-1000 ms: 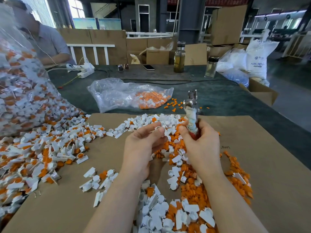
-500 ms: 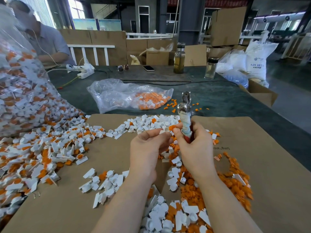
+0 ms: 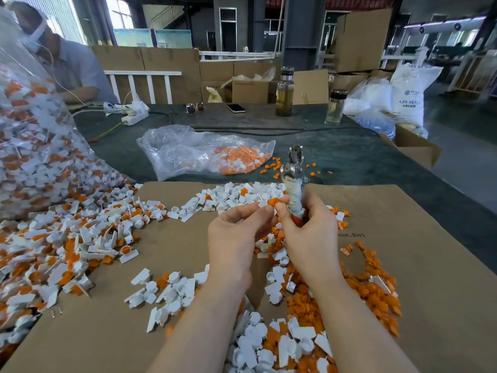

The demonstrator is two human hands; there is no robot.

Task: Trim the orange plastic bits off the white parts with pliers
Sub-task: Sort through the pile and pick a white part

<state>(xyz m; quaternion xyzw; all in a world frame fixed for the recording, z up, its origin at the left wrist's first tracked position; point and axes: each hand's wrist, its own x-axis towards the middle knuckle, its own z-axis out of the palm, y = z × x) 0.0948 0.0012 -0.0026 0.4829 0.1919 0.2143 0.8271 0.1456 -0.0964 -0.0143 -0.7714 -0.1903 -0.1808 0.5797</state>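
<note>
My left hand (image 3: 236, 232) pinches an orange-tipped part (image 3: 271, 203), right hand (image 3: 309, 232) grips the pliers (image 3: 294, 181); some trimmed, big untrimmed heap (image 3: 61, 238) left, I judge.

White parts (image 3: 234, 196) and orange bits (image 3: 373, 292) litter brown cardboard (image 3: 419, 265) on a dark green tabletop (image 3: 349, 154).

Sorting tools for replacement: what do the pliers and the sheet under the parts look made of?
Pliers: shiny bare metal head, likely steel; handle wrapped in grubby whitish cloth or tape, red showing beneath. Sheet: matte brown cardboard, with printed lettering.
</note>
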